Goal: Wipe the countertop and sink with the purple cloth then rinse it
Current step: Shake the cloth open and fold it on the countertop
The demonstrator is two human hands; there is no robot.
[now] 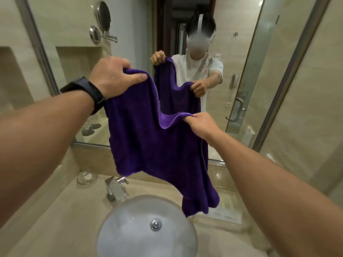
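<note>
A purple cloth (148, 138) hangs spread out in the air above the sink. My left hand (113, 76), with a black watch on the wrist, grips its upper left corner. My right hand (200, 123) pinches the upper right edge, lower than the left. The cloth's bottom corner dangles just above the right rim of the round white sink (130, 229). The beige stone countertop (55, 219) surrounds the sink. A chrome faucet (115, 190) stands behind the basin, partly under the cloth.
A glass soap dish (86, 177) sits on the counter left of the faucet. A large mirror (232, 62) on the wall ahead reflects a person holding the cloth. A glass shower door (300, 89) stands to the right.
</note>
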